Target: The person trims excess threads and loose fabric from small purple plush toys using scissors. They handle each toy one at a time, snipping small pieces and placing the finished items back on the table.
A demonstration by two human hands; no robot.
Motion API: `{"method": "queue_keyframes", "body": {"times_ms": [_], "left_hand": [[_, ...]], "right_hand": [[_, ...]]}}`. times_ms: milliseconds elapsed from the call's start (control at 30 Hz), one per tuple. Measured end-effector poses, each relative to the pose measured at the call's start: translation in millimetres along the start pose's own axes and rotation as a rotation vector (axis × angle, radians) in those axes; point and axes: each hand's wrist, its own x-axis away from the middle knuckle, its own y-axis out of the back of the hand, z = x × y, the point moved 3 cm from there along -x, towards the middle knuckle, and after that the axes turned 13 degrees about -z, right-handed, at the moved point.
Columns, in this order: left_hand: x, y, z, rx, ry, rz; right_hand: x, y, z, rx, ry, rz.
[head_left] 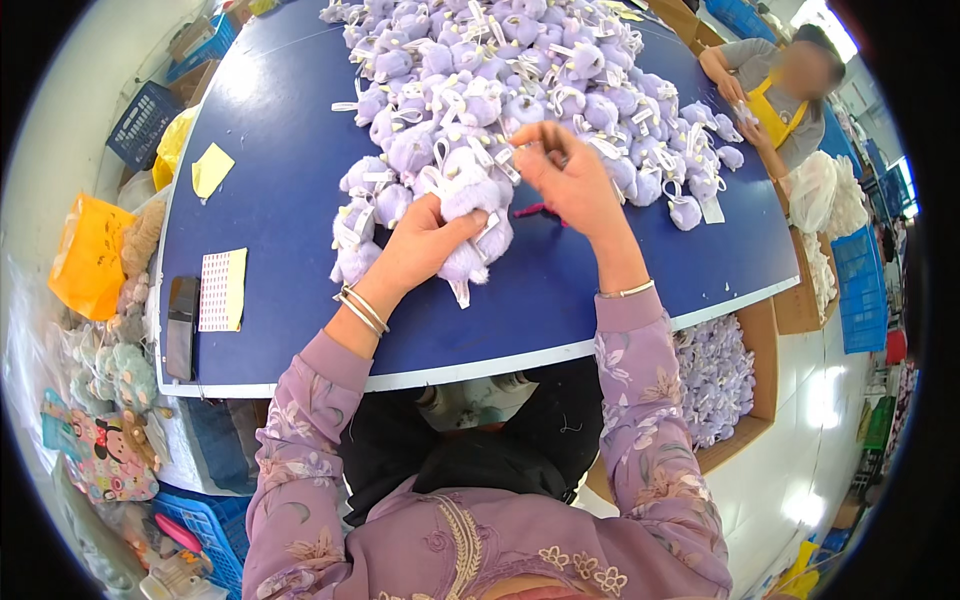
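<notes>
Head view: left hand (425, 242) has a narrow grip, thumb pressed on top of a lilac plush toy (468, 200), which sits over the near edge of the heap of plush toys (520, 75) on the blue table (275, 270), roughly in front of the wearer. Right hand (570, 180) is raised just right of it, thumb and fingertips drawn close together; can't tell whether they pinch a strap, a thread or nothing. A dark-pink item (538, 210) shows just below that hand, part hidden, kind unclear. Step looks like close handwork on a single toy, my read. To do it well: hold the body firm but don't crush the pile, thumb clear of the spot the right fingers work on. I'd bring the toy nearer the table edge, since neighbours crowd it and their white loops and tags could snag. Check the loop in hand belongs to this toy before any pull. Pull gently along the strap, not sideways; a sharp tug could strain the seam.
</notes>
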Motion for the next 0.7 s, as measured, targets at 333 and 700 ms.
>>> {"method": "queue_keyframes", "body": {"times_ms": [333, 700], "left_hand": [[6.0, -13.4, -18.9, -0.545, -0.417, -0.176], [8.8, -9.8, -24.1, -0.511, -0.465, -0.203]], "right_hand": [[14.6, -28.9, -5.6, 0.233, 0.022, 0.173], [13.3, -24.5, -5.7, 0.002, -0.027, 0.221]]}}
